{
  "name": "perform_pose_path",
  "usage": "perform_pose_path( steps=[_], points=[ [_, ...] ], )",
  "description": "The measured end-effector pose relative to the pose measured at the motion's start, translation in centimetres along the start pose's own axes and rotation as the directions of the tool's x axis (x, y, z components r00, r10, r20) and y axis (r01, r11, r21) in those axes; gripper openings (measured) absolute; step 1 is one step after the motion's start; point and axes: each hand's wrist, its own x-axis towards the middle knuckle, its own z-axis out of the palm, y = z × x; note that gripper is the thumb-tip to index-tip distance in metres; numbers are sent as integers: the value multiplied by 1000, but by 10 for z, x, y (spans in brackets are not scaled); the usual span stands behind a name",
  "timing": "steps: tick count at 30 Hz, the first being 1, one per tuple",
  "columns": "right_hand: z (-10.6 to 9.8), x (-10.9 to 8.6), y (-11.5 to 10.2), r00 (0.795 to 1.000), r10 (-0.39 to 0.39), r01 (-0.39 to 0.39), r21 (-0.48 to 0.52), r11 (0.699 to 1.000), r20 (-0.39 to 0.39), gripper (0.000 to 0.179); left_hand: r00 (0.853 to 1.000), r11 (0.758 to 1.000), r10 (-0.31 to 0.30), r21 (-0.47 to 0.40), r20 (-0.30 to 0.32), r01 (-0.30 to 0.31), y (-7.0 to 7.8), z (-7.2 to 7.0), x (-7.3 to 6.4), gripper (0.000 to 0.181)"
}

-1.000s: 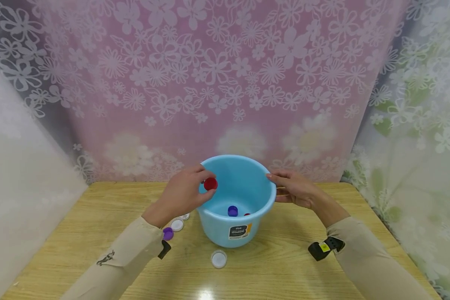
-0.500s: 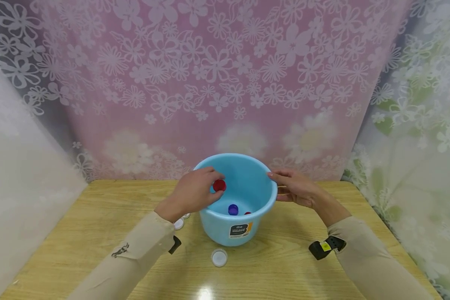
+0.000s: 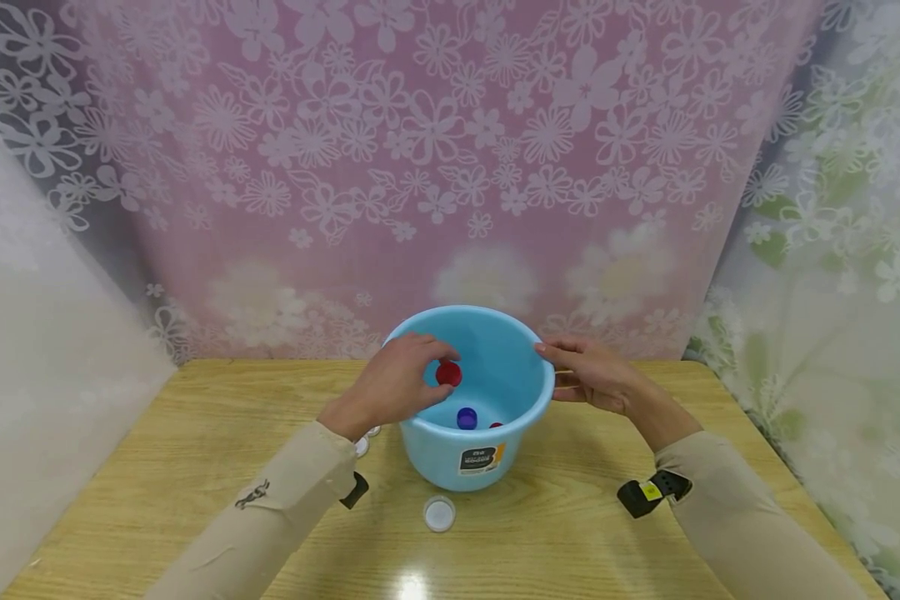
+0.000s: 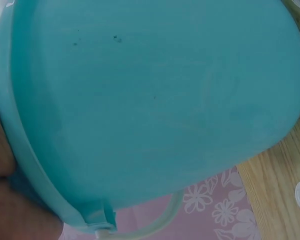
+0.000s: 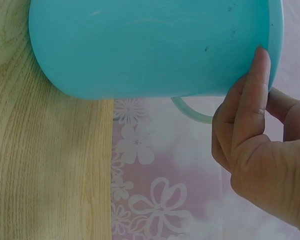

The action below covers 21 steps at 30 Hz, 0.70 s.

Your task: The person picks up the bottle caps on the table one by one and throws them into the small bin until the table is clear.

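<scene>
Currently a red cap is held over the mouth of the blue bucket, seen against its inner wall; how deep it hangs below the rim cannot be told. It is pinched between the thumb and fingers of the left hand, parted just enough to take it, and has not yet been let go. Below it, a purple cap is already lodged on the bucket floor, and a sliver of another red piece is shown there beside the near wall, mostly hidden. The bucket itself is stood upright, its rim gripped on the far right by the right hand, with the thumb laid on the rim and the fingers pressed along the outside. Outside the bucket, a white cap is left on the table just in front, and two more white pieces are partly covered by the left sleeve. If the caps are being gathered, the work may be judged part done: two pieces are in, one is poised, and at least three are left out.
</scene>
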Motion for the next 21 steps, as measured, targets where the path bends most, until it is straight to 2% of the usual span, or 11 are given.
perform_pose_path(
  steps=[4,6,8,10,12,14,15,17,18,19,21],
  points=[
    [-1,0,0,1000,-4,4,2,1000,3,51,1000,1000,-5,-12,-5,5,0,1,0,30],
    [0,-1,0,1000,-4,4,3,1000,3,51,999,1000,9,-1,-33,-9,-1,2,-1,30],
    [-1,-1,1,1000,-5,5,3,1000,7,51,995,999,38,25,-93,-36,-1,3,-3,28],
    [-1,-2,1,1000,-6,6,8,1000,9,50,978,996,82,62,-192,-71,-1,5,-5,24],
    [-2,-3,2,1000,-11,11,8,1000,12,50,943,991,120,94,-311,-96,-1,8,-7,20],
    [-2,-3,3,1000,-12,12,10,1000,6,50,891,991,127,95,-435,-95,0,9,-11,18],
    [-3,-3,3,1000,-16,16,9,1000,5,50,861,994,105,74,-498,-78,0,10,-14,18],
    [-3,-3,3,1000,-23,23,0,1000,0,51,795,999,21,-9,-606,-34,0,12,-21,17],
    [-3,-3,4,1000,-29,29,-4,1000,-1,52,767,997,-36,-71,-641,-13,-1,12,-26,17],
    [-2,-3,4,999,-34,34,-10,999,-2,53,743,990,-106,-143,-660,14,-1,12,-32,16],
    [-2,-3,5,999,-36,36,-20,999,-5,53,713,956,-254,-283,-654,82,-2,14,-46,14]
  ],
)
